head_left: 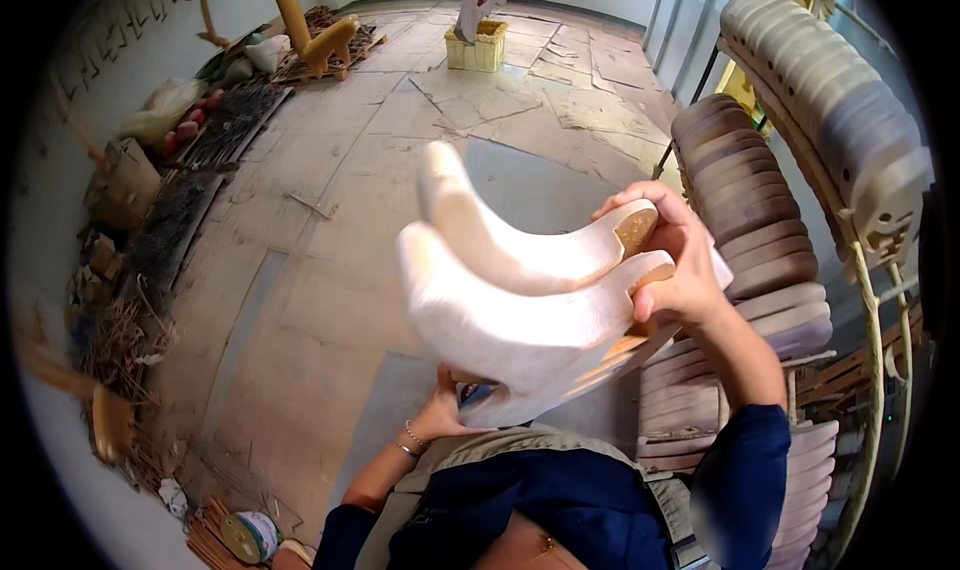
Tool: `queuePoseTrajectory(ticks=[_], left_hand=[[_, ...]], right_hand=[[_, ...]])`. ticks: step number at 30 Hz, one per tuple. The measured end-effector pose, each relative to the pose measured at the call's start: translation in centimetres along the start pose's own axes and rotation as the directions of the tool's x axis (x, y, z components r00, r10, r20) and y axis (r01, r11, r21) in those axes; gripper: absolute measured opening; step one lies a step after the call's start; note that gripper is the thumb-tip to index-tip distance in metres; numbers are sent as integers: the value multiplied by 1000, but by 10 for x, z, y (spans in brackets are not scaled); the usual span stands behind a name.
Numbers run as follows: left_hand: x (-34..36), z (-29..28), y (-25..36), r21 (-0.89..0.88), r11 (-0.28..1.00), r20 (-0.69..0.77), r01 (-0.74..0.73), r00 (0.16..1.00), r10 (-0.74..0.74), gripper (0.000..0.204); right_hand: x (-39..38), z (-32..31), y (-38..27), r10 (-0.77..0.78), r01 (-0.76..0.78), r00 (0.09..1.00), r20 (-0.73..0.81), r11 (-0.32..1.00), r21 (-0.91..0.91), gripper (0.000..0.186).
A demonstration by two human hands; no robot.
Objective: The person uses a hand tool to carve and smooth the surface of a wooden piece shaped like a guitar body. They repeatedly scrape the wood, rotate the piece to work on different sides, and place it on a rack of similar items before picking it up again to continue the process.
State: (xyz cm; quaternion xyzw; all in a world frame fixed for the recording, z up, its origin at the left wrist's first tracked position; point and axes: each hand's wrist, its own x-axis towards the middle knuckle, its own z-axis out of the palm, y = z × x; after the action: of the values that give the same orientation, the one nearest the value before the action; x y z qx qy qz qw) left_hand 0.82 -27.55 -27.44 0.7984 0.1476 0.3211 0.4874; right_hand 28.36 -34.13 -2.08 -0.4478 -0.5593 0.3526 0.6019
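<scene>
Two curved white pieces [480, 315] are held up side by side in front of the torso, above the floor [330, 210], w/ their rounded tips pointed to the upper L. Their R ends are gripped by the R hand [685, 260], thumb pressed on the near pc, fingers wrapped over the far one. The underside of the near pc is held at its lower L by the L hand [440, 410], fingers partly hidden. To the R, stacked pale pcs [745, 190] are lined up in rows. A yellow crate [478, 50] is seen at the far end; a round tin [250, 536] is placed at lower L, nr sticks.
</scene>
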Motion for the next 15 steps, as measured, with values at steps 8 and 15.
queuePoseTrajectory(ticks=[8,15], left_hand=[[166,-66,8,-169,985,88,-11,996,26,64],[314,-117,35,-592,683,-352,-427,900,258,110]], right_hand=[[136,8,16,111,-66,987,116,938,-340,82],[230,-32,72,-31,35,982,188,999,-17,92]])
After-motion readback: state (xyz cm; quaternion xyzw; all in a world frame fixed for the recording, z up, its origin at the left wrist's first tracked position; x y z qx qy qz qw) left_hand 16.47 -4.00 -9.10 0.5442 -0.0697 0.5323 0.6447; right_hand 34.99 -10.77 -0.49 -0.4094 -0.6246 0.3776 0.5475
